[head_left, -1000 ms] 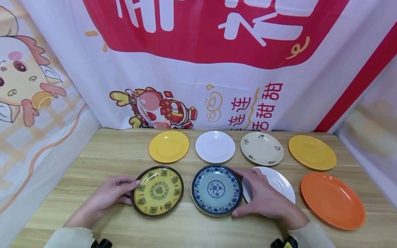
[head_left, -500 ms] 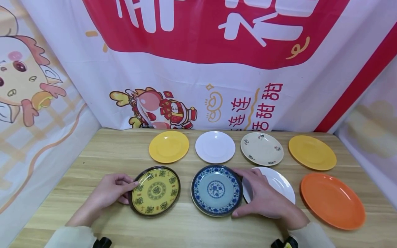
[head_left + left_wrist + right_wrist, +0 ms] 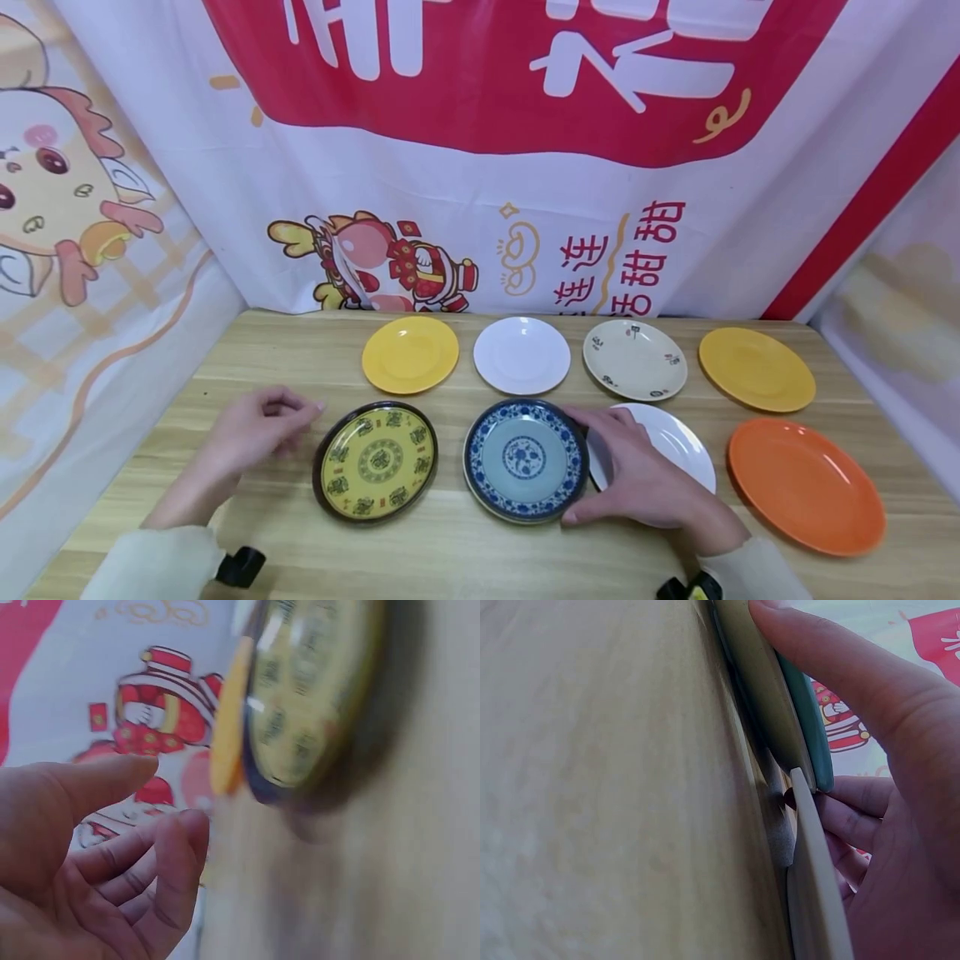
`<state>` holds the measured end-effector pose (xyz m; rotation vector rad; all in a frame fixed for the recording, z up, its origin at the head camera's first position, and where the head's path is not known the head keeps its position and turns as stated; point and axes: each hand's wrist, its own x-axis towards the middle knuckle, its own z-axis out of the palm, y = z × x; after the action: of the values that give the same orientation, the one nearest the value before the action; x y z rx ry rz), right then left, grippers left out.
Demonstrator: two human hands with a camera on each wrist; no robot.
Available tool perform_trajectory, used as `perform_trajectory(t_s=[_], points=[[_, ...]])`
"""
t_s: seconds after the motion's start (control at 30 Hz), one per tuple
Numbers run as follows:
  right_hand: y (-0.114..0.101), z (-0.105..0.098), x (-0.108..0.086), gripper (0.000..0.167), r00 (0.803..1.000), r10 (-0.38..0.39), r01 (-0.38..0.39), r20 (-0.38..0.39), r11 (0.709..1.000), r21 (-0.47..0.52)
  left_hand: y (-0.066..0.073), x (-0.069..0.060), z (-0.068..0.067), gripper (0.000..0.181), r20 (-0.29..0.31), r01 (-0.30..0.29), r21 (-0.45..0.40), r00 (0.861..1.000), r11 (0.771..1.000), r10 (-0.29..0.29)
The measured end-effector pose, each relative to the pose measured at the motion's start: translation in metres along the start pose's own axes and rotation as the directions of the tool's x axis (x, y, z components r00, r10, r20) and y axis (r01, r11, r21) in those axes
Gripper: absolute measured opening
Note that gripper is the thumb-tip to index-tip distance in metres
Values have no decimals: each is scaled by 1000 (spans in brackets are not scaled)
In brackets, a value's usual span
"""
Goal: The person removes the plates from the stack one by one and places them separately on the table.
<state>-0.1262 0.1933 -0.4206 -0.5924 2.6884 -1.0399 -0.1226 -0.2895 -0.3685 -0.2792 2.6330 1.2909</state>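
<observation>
My left hand (image 3: 251, 429) is just left of the yellow plate with a dark rim (image 3: 378, 462), apart from it, thumb and fingers loosely bent and holding nothing. In the left wrist view, a gap shows between the left hand (image 3: 112, 855) and the blurred yellow plate (image 3: 307, 697). My right hand (image 3: 637, 475) holds the right edge of the blue-patterned plate (image 3: 525, 460), fingers at the back and thumb at the front. A paler plate (image 3: 769, 690) lies beneath the blue one in the right wrist view. The right hand partly covers a white plate (image 3: 678, 446).
Along the back stand a yellow plate (image 3: 410, 355), a small white plate (image 3: 522, 356), a cream plate with small motifs (image 3: 635, 360) and another yellow plate (image 3: 756, 369). An orange plate (image 3: 806, 486) lies at the right. Printed cloth (image 3: 480, 208) hangs behind the wooden table (image 3: 450, 558).
The yellow dark-rimmed plate slid slightly left under my left hand. That hand then let go and moved left and back from the rim. My right hand stayed at the blue plate.
</observation>
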Motion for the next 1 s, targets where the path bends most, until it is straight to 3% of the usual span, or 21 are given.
perform_trajectory(t_s=[0.13,0.27,0.43,0.7,1.0], points=[[2,1,-2,121,1000,1,-1,-4,1000,4,30,-1,9,47,25,-71,-59,997,996,73],[3,2,-3,121,1000,5,-5,0,1000,11,56,-5,39,38,113,-102,-135,987,986,117],[2,1,-2,122,1000,4,-4,-1,1000,12,79,-13,77,34,182,-73,-142,978,987,99],[1,1,0,123,1000,16,-16,8,1000,24,92,-15,115,30,173,-105,-141,976,984,129],[1,1,0,122,1000,27,-28,12,999,33,103,-11,141,33,217,-196,3,957,981,190]])
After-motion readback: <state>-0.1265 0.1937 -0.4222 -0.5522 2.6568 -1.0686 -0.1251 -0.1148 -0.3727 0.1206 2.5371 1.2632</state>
